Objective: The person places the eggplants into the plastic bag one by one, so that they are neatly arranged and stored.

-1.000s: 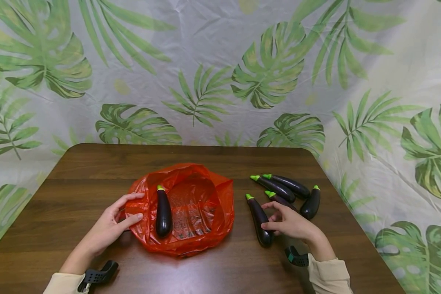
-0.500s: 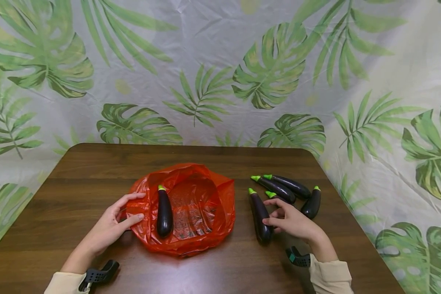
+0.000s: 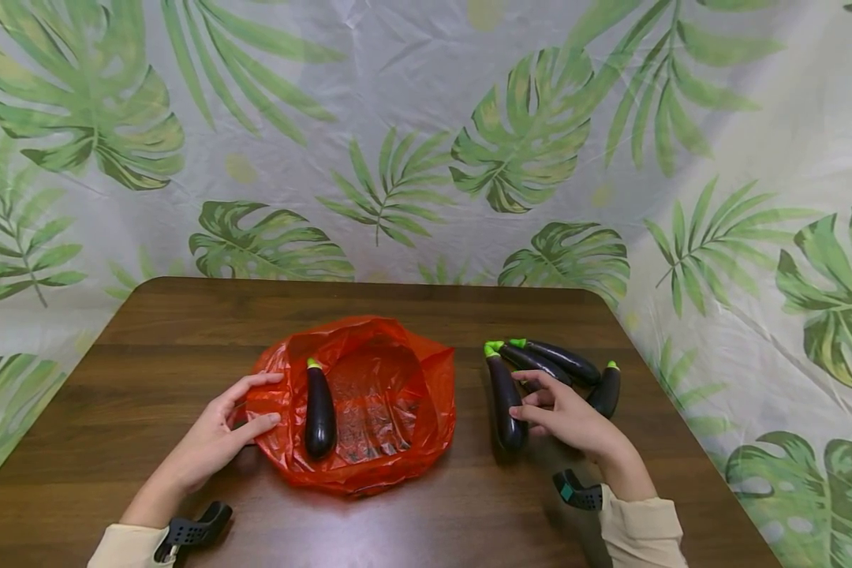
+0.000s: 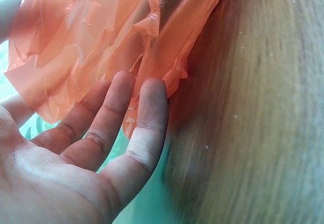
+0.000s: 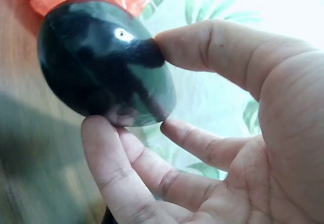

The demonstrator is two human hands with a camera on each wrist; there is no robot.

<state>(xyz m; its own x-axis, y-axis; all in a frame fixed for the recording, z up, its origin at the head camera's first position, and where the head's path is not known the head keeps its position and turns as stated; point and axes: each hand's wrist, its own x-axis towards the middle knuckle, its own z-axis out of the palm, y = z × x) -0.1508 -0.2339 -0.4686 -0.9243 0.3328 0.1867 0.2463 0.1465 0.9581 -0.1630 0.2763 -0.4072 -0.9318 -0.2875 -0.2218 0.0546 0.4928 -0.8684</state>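
A glossy dark eggplant (image 3: pixel 504 402) with a bright green cap hangs close over the table, pinched between the thumb and fingertips of my right hand (image 3: pixel 564 414). In the right wrist view its rounded end (image 5: pixel 101 62) sits between thumb and fingers. My left hand (image 3: pixel 216 430) holds the left side of a spread red plastic bag (image 3: pixel 433 410). The left wrist view has several of its fingers (image 4: pixel 152 107) against the outside of the bag film. Another eggplant (image 3: pixel 319 414) lies inside the bag, along its left side.
Several more eggplants, among them a long one (image 3: pixel 564 360) and a short one (image 3: pixel 607 390), lie grouped at the table's right, partly hidden behind my right hand. The brown wooden table (image 3: pixel 177 331) ends at a leaf-patterned cloth (image 3: pixel 397 102).
My right hand has raised the eggplant slightly and moved it away from me, so its cap now overlaps the caps behind. The left hand and bag look much the same.
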